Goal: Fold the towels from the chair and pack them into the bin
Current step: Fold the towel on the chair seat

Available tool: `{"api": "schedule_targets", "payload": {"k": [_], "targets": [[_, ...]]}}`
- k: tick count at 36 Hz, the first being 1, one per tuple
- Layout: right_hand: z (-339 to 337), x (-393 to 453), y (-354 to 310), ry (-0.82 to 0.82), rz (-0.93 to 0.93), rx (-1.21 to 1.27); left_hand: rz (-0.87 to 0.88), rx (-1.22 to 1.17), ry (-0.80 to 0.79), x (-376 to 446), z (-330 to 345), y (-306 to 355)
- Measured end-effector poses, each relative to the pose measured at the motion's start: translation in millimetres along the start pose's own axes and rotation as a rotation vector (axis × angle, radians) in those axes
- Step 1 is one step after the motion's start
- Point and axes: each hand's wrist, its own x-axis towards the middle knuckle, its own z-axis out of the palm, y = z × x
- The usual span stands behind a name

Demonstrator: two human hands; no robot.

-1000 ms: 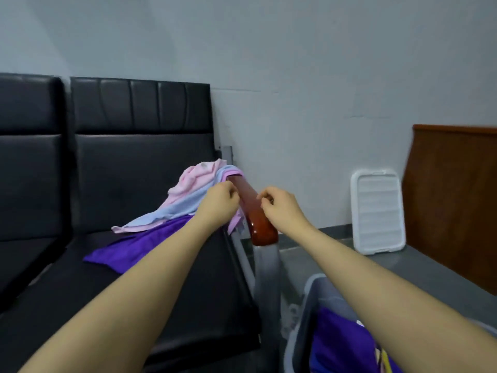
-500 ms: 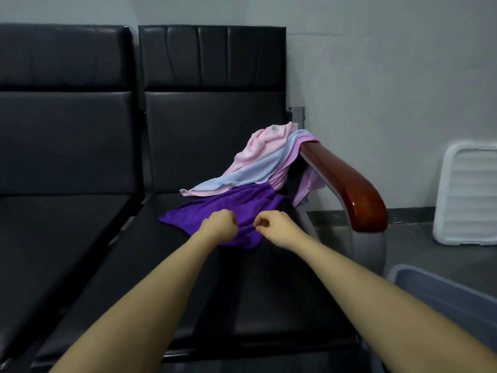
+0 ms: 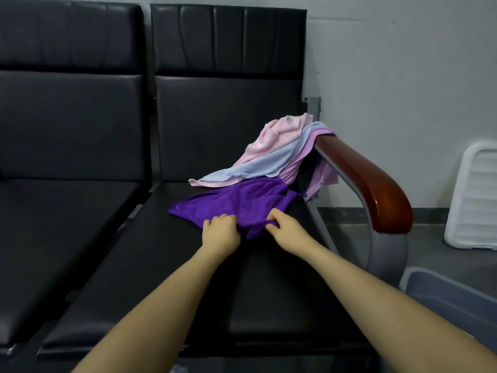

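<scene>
Both hands, left hand and right hand, pinch the near edge of the purple towel on the black chair. Pink and blue towels drape over the armrest.

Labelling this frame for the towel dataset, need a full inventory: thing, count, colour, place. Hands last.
purple towel: 1, purple, spread on the seat, near edge bunched between both hands
pink towel: 1, pale pink, top of the pile by the armrest
blue towel: 1, light blue, under the pink one
lilac towel: 1, pinkish lilac, hanging over the armrest's rear end
chair seats: 2, black, side by side
armrest: 1, reddish-brown on a grey frame, right of the seat
bin: 1, grey, floor, lower right
ribbed tray or lid: 1, white, leaning on the wall
left hand: grips the purple towel's edge
right hand: pinches the same edge
</scene>
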Motion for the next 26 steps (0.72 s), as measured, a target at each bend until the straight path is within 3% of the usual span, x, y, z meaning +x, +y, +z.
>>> {"api": "schedule_targets", "payload": {"k": [6,12,17,26], "targets": [[-23,-14,-19,0.26,-0.053,0.218,-0.001,-0.309,0.202,-6,-18,10],[-47,-19,-43,0.345,-0.063,0.324,0.045,-0.633,0.189,-14,-47,19],[-65,-25,-50,0.248,-0.142,0.24,0.123,-0.548,0.249,-20,-73,26],[-81,-36,-45,0.103,-0.2,-0.211,0.244,-0.312,0.13,-36,-100,28]]}}
